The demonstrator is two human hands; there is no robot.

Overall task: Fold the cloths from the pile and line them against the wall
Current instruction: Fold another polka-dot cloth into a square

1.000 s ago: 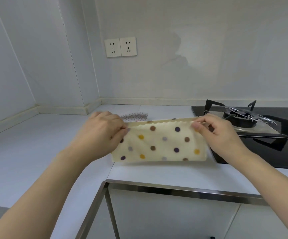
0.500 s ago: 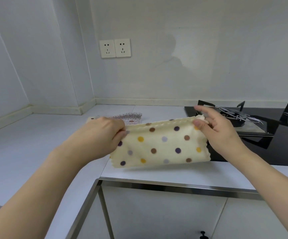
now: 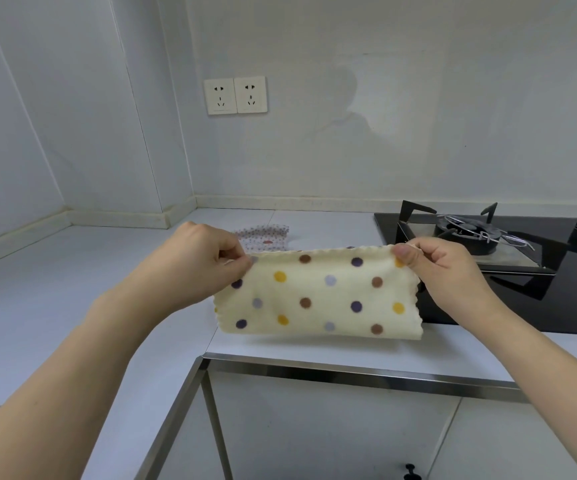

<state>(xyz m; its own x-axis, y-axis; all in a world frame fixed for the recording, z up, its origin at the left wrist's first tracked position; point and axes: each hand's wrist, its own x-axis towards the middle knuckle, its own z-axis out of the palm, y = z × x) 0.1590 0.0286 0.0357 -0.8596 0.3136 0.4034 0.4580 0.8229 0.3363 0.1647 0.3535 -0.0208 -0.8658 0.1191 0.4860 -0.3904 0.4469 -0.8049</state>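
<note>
A cream cloth with brown, yellow and purple dots [image 3: 318, 296] hangs folded in half above the white counter [image 3: 72, 306]. My left hand [image 3: 197, 261] pinches its upper left corner. My right hand [image 3: 443, 268] pinches the upper right corner between thumb and fingers. The fold's lower edge hangs just above the counter. Behind the left hand lies a second cloth, white with small dots [image 3: 264, 237], partly hidden by my hand and the cream cloth.
A black gas hob [image 3: 522, 271] with a burner and pan supports sits at the right. Two wall sockets [image 3: 235, 95] are on the back wall. A steel-edged gap in the counter front [image 3: 349, 370] lies below the cloth.
The cloth has been lifted a little off the counter and held taut; my right hand changed its grip on the corner. The view shifted slightly.
</note>
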